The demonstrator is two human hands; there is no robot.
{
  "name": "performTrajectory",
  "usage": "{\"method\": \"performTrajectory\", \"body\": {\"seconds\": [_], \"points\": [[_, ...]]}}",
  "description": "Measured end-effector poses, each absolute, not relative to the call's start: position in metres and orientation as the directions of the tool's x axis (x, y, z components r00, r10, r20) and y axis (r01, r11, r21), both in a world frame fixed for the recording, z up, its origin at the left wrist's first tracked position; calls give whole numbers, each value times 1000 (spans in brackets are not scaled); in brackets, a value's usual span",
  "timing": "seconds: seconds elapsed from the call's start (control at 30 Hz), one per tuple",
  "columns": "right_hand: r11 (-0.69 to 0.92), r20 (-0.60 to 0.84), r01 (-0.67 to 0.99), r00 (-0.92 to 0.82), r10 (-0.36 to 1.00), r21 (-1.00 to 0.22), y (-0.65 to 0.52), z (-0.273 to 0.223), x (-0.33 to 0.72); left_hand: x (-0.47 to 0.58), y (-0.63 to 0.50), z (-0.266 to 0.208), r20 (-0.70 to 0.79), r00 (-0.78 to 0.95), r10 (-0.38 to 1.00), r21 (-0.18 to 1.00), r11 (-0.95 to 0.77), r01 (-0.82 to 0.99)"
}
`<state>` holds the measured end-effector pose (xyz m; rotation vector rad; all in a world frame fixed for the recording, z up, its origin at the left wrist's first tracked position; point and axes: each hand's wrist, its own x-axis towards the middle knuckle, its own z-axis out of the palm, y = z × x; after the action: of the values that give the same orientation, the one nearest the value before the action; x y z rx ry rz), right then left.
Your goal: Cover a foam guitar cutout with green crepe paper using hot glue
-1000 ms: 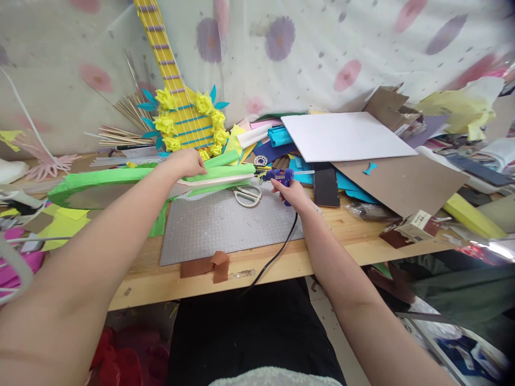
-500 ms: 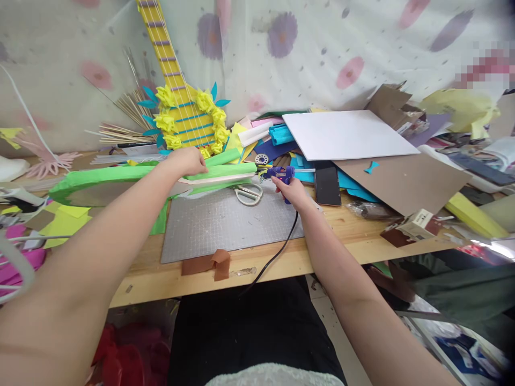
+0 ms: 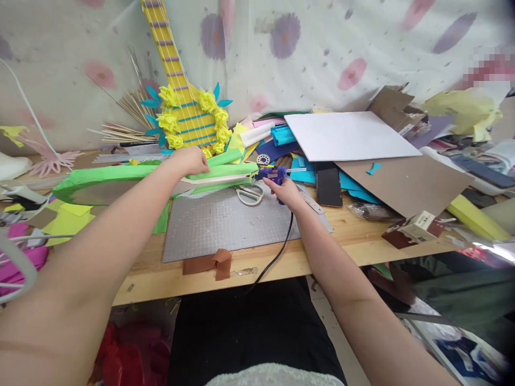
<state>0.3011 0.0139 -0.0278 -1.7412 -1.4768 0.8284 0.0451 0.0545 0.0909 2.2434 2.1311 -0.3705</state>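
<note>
My right hand [image 3: 284, 192] is wrapped round a blue hot glue gun [image 3: 273, 173], its nozzle pointing left at the right end of a long piece covered in green crepe paper [image 3: 225, 171]. A pale strip shows along that piece's near side. My left hand [image 3: 191, 161] is closed at the top edge of the green-covered piece, fingers curled over the paper; the fingertips are partly hidden. White-handled scissors [image 3: 250, 196] lie just below the green piece on a grey cutting mat [image 3: 213, 228]. The glue gun's black cord [image 3: 277, 254] runs down over the table edge.
A yellow paper guitar [image 3: 193, 120] with paper flowers leans at the back. To the right are a white board [image 3: 350, 136], a phone [image 3: 329, 185], brown cardboard [image 3: 402, 185] and a small box [image 3: 414, 228]. Brown paper [image 3: 207, 264] lies at the front edge.
My right hand has moved the glue gun slightly left, so its nozzle meets the end of the green piece. More of a metal ruler shows behind my wrist. My left hand keeps its place.
</note>
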Motion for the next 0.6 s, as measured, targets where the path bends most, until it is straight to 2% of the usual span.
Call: {"method": "performTrajectory", "body": {"seconds": [0.23,0.6], "points": [[-96,-39,560,113,993,-823,12,-23,289,46,53,93,-202,40,979,-144,-70,987],[27,31,568,-2,1000,-822,9,-14,270,44,56,90,-198,43,979,-116,-67,991]]}}
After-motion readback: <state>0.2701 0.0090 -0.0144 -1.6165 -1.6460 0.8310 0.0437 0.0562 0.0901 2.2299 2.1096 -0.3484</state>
